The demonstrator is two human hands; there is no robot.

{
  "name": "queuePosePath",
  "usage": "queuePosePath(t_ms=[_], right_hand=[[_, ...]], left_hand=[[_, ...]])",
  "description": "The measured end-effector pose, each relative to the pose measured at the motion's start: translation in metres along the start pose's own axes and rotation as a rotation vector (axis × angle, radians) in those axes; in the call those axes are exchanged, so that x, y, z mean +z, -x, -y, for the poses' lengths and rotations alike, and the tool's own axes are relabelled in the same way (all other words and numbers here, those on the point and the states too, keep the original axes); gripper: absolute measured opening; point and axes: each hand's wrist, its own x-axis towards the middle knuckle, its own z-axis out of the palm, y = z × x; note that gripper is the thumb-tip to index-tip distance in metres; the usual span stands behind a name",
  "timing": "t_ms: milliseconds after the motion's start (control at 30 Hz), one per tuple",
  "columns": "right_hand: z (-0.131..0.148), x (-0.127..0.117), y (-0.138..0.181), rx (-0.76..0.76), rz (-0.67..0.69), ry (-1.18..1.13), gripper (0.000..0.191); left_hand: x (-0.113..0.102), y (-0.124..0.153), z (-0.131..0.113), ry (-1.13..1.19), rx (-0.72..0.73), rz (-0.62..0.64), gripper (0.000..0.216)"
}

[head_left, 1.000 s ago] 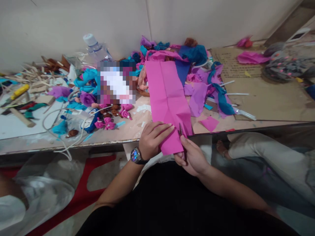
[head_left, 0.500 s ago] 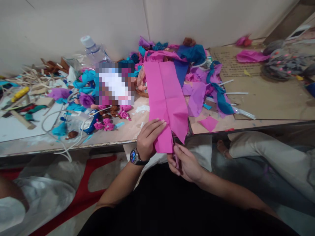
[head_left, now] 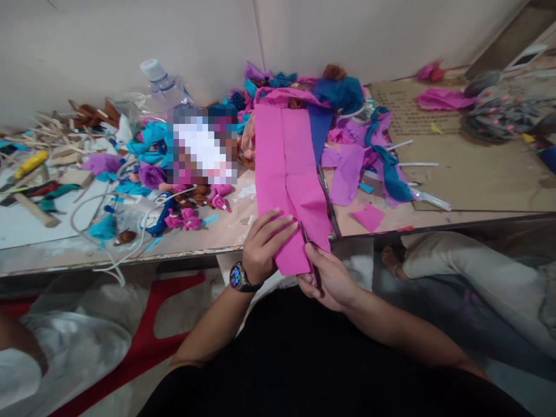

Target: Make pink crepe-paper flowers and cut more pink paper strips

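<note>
A long pink crepe paper sheet (head_left: 278, 156) stretches over the table's front edge, with a lengthwise slit or fold line down its middle. My left hand (head_left: 263, 246), wearing a smartwatch, grips its left side near the lower end; the fingers lie on top and the thumb is hidden. In my right hand (head_left: 330, 275) is a pair of scissors (head_left: 304, 233), the dark blade pointing away from me along the line in the paper. The handles are mostly covered by my fingers. Blue paper (head_left: 319, 130) shows beside the sheet's far end.
Crumpled coloured paper (head_left: 347, 168) surrounds the sheet. Left are a plastic bottle (head_left: 167, 87), white cable (head_left: 76, 217), yellow-handled tool (head_left: 31, 164) and wooden sticks (head_left: 52, 130). Cardboard (head_left: 478, 179) covers the right side. Another person's leg (head_left: 460, 272) is below the table at right.
My right hand has shifted slightly away from me with the scissors, and more of the blade shows above the paper. The right flap's pointed corner has moved behind my right hand.
</note>
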Motion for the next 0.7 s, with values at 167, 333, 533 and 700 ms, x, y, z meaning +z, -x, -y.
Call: queuePosePath(t_ms=[167,333,533,700], right_hand=[[0.0018,-0.0012,-0.0021,-0.002,-0.016,0.014,0.051],[0.0042,-0.0010,-0.0044,-0.041,-0.075,0.009,0.051],[0.0036,-0.0020,-0.0054,-0.091,-0.105,-0.009,0.052],[0.0010,-0.0047,-0.0048,-0.097,-0.069,0.003,0.050]], left_hand=[[0.0001,0.0001,-0.0002,-0.006,0.000,0.012,0.040],[-0.0014,-0.0014,-0.0016,0.012,-0.016,0.023,0.042],[-0.0036,-0.0014,-0.0031,-0.002,-0.029,0.080,0.042],[-0.0082,-0.0015,-0.0032,-0.043,-0.032,0.180,0.042]])
